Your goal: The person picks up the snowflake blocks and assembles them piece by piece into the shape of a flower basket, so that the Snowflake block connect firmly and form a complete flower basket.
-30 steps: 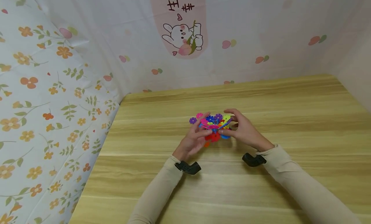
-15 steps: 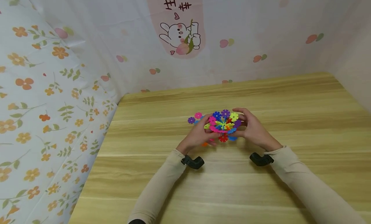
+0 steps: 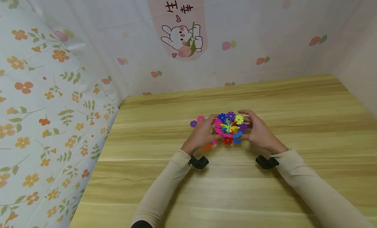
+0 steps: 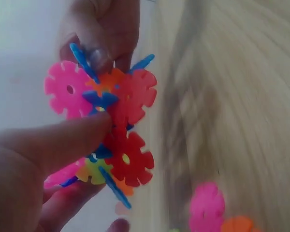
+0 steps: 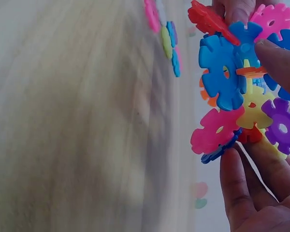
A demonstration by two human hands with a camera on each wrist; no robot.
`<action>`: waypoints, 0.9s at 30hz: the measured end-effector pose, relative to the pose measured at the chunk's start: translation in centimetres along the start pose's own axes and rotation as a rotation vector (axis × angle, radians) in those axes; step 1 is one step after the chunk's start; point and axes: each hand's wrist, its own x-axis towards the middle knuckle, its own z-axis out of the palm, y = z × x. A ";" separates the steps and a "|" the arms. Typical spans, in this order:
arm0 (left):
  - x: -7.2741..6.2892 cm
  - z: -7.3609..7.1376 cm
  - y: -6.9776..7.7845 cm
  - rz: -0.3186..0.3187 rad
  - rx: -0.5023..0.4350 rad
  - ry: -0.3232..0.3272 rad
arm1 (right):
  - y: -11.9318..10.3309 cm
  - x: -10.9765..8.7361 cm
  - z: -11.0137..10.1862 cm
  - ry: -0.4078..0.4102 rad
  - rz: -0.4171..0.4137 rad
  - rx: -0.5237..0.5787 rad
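Note:
A ball-like cluster of interlocked snowflake building discs [image 3: 229, 127] is held up between both hands above the table. It mixes pink, blue, purple, red, yellow and orange notched discs, with a yellow and blue centre facing the head camera. My left hand [image 3: 201, 134] grips its left side; in the left wrist view the thumb [image 4: 77, 142] presses between the red discs [image 4: 130, 158]. On the opposite side my right hand [image 3: 260, 133] holds the cluster, thumb [image 5: 282, 65] by the blue discs [image 5: 222, 72] and fingers underneath. The palms hide part of the left and right sides.
Loose discs lie on the wooden table [image 3: 165, 188] behind and beside my left hand: pink [image 3: 200, 118], purple [image 3: 193, 123] and orange [image 3: 207, 147] ones show. A printed cloth [image 3: 244, 67] hangs along the table's back edge, and a flowered cloth [image 3: 59, 106] on the left.
Both hands have shifted a little to the right with the cluster. It has turned so its yellow centre now faces the head camera, and the left fingers have closed in around it.

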 end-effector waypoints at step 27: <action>6.5 1.9 -1.6 -0.102 -0.149 -0.046 | 4.8 4.3 -4.7 -0.094 0.103 -0.270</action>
